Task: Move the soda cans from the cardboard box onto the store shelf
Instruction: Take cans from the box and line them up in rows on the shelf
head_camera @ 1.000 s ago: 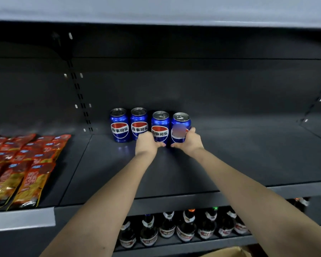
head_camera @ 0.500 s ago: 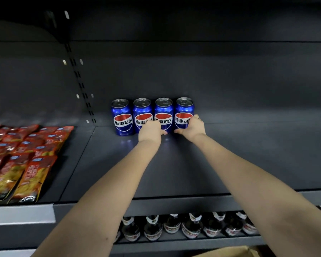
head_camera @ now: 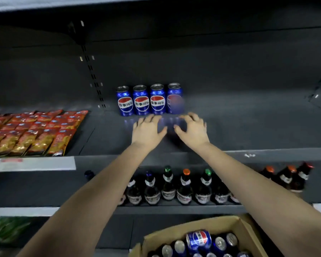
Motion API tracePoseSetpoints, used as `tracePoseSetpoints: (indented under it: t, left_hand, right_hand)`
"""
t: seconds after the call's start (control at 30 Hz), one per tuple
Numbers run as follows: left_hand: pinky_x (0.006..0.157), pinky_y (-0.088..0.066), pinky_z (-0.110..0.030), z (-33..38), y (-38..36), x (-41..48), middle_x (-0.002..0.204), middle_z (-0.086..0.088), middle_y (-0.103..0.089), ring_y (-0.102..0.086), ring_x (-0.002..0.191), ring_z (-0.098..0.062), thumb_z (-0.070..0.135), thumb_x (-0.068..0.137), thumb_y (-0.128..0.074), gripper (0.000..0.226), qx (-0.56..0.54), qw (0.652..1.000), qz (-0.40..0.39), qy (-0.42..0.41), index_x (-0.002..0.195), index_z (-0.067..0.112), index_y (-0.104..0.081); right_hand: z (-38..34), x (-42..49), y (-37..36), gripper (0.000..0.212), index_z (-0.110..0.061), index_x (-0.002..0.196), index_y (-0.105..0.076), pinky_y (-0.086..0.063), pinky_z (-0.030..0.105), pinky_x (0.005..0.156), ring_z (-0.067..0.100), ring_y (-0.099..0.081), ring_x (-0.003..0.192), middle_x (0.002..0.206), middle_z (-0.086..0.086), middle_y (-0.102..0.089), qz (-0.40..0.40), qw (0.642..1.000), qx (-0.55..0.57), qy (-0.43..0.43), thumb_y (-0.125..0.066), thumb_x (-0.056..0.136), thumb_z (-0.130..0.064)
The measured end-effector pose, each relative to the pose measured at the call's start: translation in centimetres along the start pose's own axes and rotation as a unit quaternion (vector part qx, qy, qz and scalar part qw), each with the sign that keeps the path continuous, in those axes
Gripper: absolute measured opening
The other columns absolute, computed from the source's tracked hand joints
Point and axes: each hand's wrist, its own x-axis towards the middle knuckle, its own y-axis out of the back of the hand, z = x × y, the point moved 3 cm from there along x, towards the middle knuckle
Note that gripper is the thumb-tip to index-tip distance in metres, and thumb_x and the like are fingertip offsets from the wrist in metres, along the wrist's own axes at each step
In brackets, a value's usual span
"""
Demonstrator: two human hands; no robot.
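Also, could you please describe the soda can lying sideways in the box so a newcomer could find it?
Look below the shelves to the open cardboard box at the bottom right. It holds blue cans, mostly upright with only silver tops showing. The sideways can lies on top of them, its red, white and blue logo facing up.

I see a dark grey metal store shelf with a matt grey back panel and a slotted black upright. Light is dim. Red and gold snack packets lie at left behind a pale price strip. Dark glass bottles with coloured caps stand one tier below.
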Motion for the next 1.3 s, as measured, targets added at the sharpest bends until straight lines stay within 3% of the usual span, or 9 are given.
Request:
tracePoseSetpoints:
  t: [0.07,0.17,0.23,0.43,0.53,0.67,0.9,1.0,1.3]
  left_hand:
    - [0.106,-0.029,-0.041,2.5,0.3,-4.1,0.145,0.0,-0.044,-0.04,0.131,-0.027,0.043,0.093,-0.047,0.05,0.004,0.999,0.042,-0.023,0.138,0.023,-0.046]
    - [0.093,-0.039,-0.038,6.7,-0.8,-12.0,0.125,-0.001,-0.062,-0.054,0.113,-0.025,0.036,0.086,-0.047,0.039,-0.024,0.982,0.161,-0.092,0.115,0.017,-0.065]
    - [0.088,-0.039,-0.034,9.4,-3.9,-16.9,0.115,0.0,-0.066,-0.058,0.105,-0.023,0.027,0.084,-0.051,0.028,-0.034,0.972,0.184,-0.142,0.102,0.015,-0.069]
    - [0.088,-0.035,-0.032,14.5,-16.8,-27.7,0.112,-0.001,-0.068,-0.061,0.101,-0.024,0.026,0.081,-0.049,0.03,-0.05,0.993,0.023,-0.107,0.1,0.015,-0.07]
    - [0.086,-0.039,-0.035,15.1,-22.7,-31.8,0.112,0.0,-0.068,-0.063,0.098,-0.027,0.028,0.079,-0.049,0.032,-0.057,0.994,-0.059,-0.071,0.102,0.017,-0.069]
    - [0.082,-0.048,-0.04,14.9,-29.5,-36.3,0.112,-0.003,-0.068,-0.063,0.099,-0.03,0.029,0.078,-0.048,0.036,-0.069,0.983,-0.167,-0.028,0.105,0.017,-0.068]
    - [0.1,-0.036,-0.046,12.3,-39.3,-41.5,0.142,-0.002,-0.048,-0.045,0.125,-0.033,0.027,0.085,-0.058,0.042,-0.072,0.95,-0.302,0.034,0.126,0.018,-0.056]
    - [0.109,-0.026,-0.045,10.7,-42.9,-41.5,0.15,-0.001,-0.035,-0.032,0.135,-0.029,0.026,0.089,-0.054,0.052,-0.065,0.943,-0.321,0.054,0.139,0.02,-0.043]
    - [0.118,-0.012,-0.043,7.3,-52.1,-32.5,0.158,-0.006,-0.018,-0.013,0.147,-0.028,0.015,0.09,-0.048,0.067,-0.016,0.967,-0.253,0.036,0.15,0.011,-0.019]
  right_hand:
    - [0.7,-4.3,1.4,0.039,-0.012,0.123,-0.06,-0.032,0.039,0.107,0.034,-0.045,0.123,0.135,0.012,-0.049,0.039,0.996,0.033,0.072,-0.058,0.089,-0.031]
    - [3.9,-12.3,2.9,0.027,-0.005,0.098,-0.069,-0.045,0.034,0.09,0.033,-0.061,0.096,0.106,0.013,-0.064,0.107,0.974,0.098,0.172,-0.054,0.084,-0.023]
    - [7.1,-17.7,2.3,0.025,-0.003,0.092,-0.069,-0.046,0.03,0.083,0.031,-0.063,0.09,0.097,0.013,-0.066,0.063,0.971,0.089,0.214,-0.052,0.083,-0.019]
    - [18.7,-29.8,-3.1,0.035,-0.003,0.104,-0.067,-0.054,0.045,0.081,0.035,-0.061,0.097,0.109,0.014,-0.063,-0.181,0.975,0.03,0.129,-0.048,0.082,-0.023]
    - [23.0,-34.3,-5.4,0.042,-0.011,0.105,-0.069,-0.053,0.047,0.082,0.036,-0.061,0.096,0.112,0.01,-0.064,-0.219,0.974,0.011,0.061,-0.044,0.078,-0.031]
    - [27.8,-38.7,-9.3,0.036,-0.016,0.115,-0.065,-0.048,0.048,0.09,0.035,-0.055,0.108,0.127,0.009,-0.056,-0.252,0.968,-0.007,-0.016,-0.056,0.081,-0.026]
    - [32.3,-43.1,-18.7,0.053,-0.027,0.139,-0.042,-0.041,0.05,0.101,0.04,-0.033,0.129,0.15,0.011,-0.026,-0.36,0.927,-0.035,-0.096,-0.052,0.087,-0.032]
    - [33.5,-43.9,-22.7,0.06,-0.035,0.143,-0.031,-0.041,0.05,0.1,0.039,-0.025,0.134,0.154,0.008,-0.015,-0.402,0.908,-0.03,-0.119,-0.057,0.089,-0.037]
    - [35.5,-43.0,-31.7,0.064,-0.04,0.146,-0.023,-0.049,0.043,0.084,0.036,-0.037,0.126,0.155,0.01,-0.012,-0.42,0.895,-0.08,-0.125,-0.054,0.09,-0.04]
